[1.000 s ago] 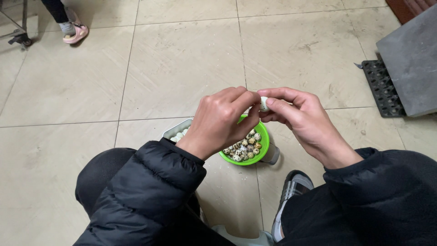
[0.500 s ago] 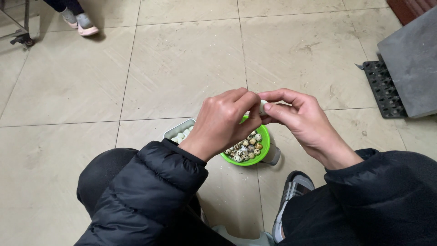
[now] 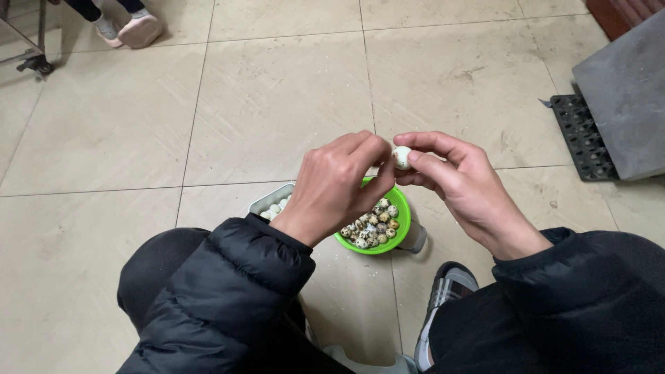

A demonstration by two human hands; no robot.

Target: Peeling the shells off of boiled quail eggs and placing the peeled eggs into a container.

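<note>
— Looking down from the head camera, what are the two hands doing?

— Both are raised together over a green bowl [image 3: 400, 228] on the tiled floor [image 3: 277, 104]. The right hand [image 3: 464, 187] comes in from the right with the wrist lower and the fingers angled up and to the left; its thumb and forefinger are pinched onto a small pale egg [image 3: 401, 157], which sits at the very tips.

— And the left one?

— The left hand [image 3: 339, 183] rises out of a black padded sleeve [image 3: 235, 277], back of the hand toward the camera, fingers curled over. Its fingertips meet the egg from the left side, closed against the shell, so the egg is gripped between both hands.

— Where is that egg relative to the bowl?

— In the air, above the bowl's far rim, not touching it. The bowl holds many small speckled eggs [image 3: 370, 225] and is partly hidden behind the left hand.

— Anything else close by?

— A pale tray [image 3: 267, 203] with a few whitish eggs lies just left of the bowl, mostly covered by the left forearm. A grey sneaker [image 3: 447, 291] shows below the right wrist. At the right edge a black grid mat [image 3: 585, 138] lies under a grey slab [image 3: 623, 90]. Another person's pink shoes [image 3: 135, 29] stand at the top left.
</note>
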